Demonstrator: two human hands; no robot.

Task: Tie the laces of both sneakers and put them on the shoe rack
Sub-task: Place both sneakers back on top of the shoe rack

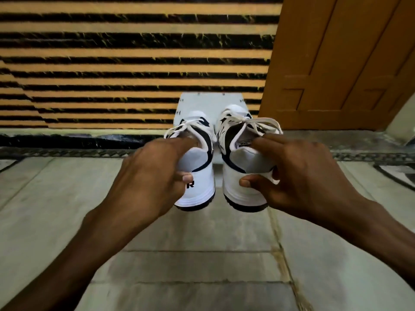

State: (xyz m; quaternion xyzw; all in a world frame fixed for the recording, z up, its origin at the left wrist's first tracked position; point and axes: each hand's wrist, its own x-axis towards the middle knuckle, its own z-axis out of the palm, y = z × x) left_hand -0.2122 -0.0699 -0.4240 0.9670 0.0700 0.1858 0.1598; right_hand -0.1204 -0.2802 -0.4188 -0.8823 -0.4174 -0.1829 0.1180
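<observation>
Two white sneakers with dark blue trim are held side by side above the floor, heels toward me. My left hand (152,173) grips the left sneaker (198,176) at its heel, fingers inside the collar and thumb on the back. My right hand (301,173) grips the right sneaker (242,173) the same way. Both shoes show white laces (262,123) tied in bows over the tongue. The slatted shoe rack (134,68), orange bars with dark gaps, lies right behind the shoes.
A white sheet or board (211,102) lies under the toes at the rack's edge. An orange-brown wooden door (336,63) stands to the right. Grey stone floor tiles (190,265) spread below, with a dark sill (67,140) in front of the rack.
</observation>
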